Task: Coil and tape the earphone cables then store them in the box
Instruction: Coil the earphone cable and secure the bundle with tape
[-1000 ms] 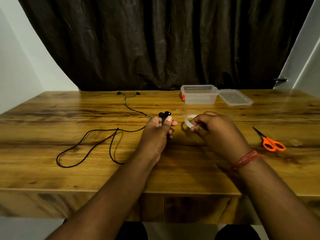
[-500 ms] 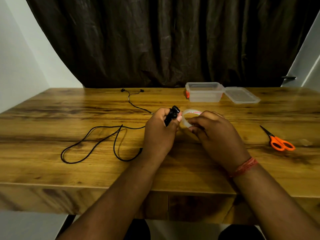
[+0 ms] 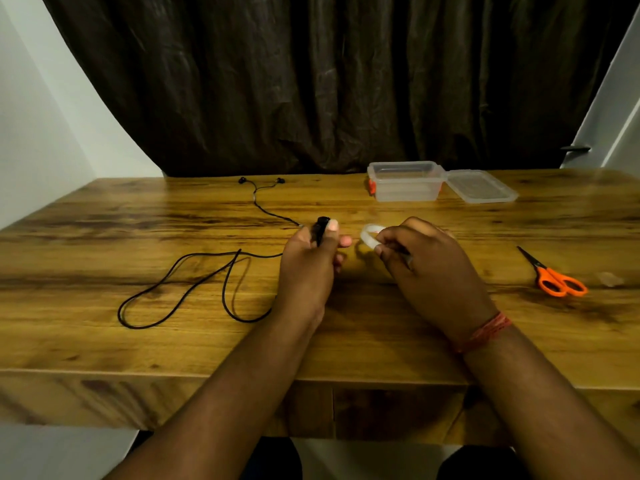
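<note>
My left hand (image 3: 308,261) grips a small coiled black earphone bundle (image 3: 320,228), whose top sticks out above my thumb. My right hand (image 3: 426,265) pinches a roll of clear tape (image 3: 369,235) just to the right of the bundle. A second black earphone cable (image 3: 194,289) lies loose in loops on the table left of my left hand, its two earbuds (image 3: 261,181) near the far edge. The clear plastic box (image 3: 405,181) stands open at the back, with its lid (image 3: 481,187) beside it on the right.
Orange-handled scissors (image 3: 554,278) lie on the wooden table (image 3: 104,341) at the right, with a small clear scrap (image 3: 611,279) beyond them. A dark curtain hangs behind the table. The table's front edge is close to my forearms.
My hands came together half a second ago, with the tape roll against the bundle, and have since drawn slightly apart. The loose cable on the table stays where it was.
</note>
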Demonstrator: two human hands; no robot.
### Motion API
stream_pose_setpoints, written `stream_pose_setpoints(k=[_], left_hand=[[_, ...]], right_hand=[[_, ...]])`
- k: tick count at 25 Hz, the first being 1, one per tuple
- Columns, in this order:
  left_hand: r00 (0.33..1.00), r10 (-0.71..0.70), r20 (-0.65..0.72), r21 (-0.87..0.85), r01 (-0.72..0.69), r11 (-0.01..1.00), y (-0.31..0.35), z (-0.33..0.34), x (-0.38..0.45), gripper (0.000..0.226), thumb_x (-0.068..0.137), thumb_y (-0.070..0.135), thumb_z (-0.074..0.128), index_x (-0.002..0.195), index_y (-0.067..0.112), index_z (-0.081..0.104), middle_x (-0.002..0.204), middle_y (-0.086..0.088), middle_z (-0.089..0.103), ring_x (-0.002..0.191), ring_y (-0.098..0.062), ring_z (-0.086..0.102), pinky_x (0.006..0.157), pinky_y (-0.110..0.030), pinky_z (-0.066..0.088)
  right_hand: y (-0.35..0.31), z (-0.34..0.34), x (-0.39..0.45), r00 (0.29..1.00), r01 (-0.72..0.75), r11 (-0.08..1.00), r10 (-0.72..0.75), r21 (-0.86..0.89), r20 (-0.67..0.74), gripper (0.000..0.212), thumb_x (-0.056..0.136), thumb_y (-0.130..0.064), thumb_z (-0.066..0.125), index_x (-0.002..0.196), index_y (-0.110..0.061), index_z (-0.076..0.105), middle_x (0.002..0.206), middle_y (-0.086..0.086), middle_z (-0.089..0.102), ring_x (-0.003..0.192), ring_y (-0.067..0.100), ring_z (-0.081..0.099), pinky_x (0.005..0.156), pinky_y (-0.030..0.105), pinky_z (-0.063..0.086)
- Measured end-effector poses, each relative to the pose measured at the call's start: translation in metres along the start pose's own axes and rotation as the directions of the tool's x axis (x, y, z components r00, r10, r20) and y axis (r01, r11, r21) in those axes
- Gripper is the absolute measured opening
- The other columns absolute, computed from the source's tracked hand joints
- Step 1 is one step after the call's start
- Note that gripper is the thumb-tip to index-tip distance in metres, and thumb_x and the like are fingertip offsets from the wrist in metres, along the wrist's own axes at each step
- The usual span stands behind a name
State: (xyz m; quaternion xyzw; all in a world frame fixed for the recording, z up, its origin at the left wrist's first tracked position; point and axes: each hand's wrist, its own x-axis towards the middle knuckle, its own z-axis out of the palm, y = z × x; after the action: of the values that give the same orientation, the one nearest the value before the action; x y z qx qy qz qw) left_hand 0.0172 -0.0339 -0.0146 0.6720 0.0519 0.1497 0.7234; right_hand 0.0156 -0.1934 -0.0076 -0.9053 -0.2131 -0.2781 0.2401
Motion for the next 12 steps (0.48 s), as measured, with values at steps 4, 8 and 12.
stream_pose_setpoints(k=[4, 8, 12], left_hand=[[0.975, -0.222, -0.007, -0.006, 0.222, 0.975, 0.0022, -0.0040, 0.0022, 0.028, 0.096, 0.036, 0.056, 0.077, 0.016, 0.061, 0.061, 0.006, 0.057, 0.059, -0.009, 0.048, 0.057, -0.025, 0.041], [0.975, -0.178, 0.132, -0.034, 0.183, 0.982, 0.0028, -0.0013, -0.0008, 0.019, 0.092, 0.031, 0.063, 0.080, 0.018, 0.062, 0.062, 0.006, 0.055, 0.063, -0.010, 0.049, 0.061, -0.028, 0.041], [0.976, -0.077, 0.202, -0.152, 0.109, 0.982, 0.0054, -0.0023, -0.0019, 0.019, 0.085, 0.009, 0.070, 0.102, 0.014, 0.062, 0.078, 0.008, 0.070, 0.074, -0.005, 0.064, 0.063, -0.021, 0.048]], right_hand=[[-0.0005, -0.0002, -0.0005, 1.000, -0.015, 1.000, 0.015, 0.008, 0.024, 0.023, 0.095, -0.034, 0.053, 0.111, -0.024, 0.066, 0.097, -0.010, 0.055, 0.083, 0.007, 0.048, 0.088, 0.039, 0.043], [-0.0001, 0.0015, -0.0016, 0.998, 0.002, 1.000, -0.002, 0.005, 0.057, 0.023, 0.095, -0.034, 0.052, 0.112, -0.024, 0.065, 0.101, -0.009, 0.058, 0.087, 0.010, 0.052, 0.092, 0.038, 0.042], [0.0008, 0.0021, -0.0011, 0.999, 0.027, 1.000, -0.027, 0.012, 0.038, 0.024, 0.096, -0.033, 0.050, 0.111, -0.024, 0.067, 0.097, -0.006, 0.056, 0.088, 0.011, 0.051, 0.089, 0.041, 0.043]])
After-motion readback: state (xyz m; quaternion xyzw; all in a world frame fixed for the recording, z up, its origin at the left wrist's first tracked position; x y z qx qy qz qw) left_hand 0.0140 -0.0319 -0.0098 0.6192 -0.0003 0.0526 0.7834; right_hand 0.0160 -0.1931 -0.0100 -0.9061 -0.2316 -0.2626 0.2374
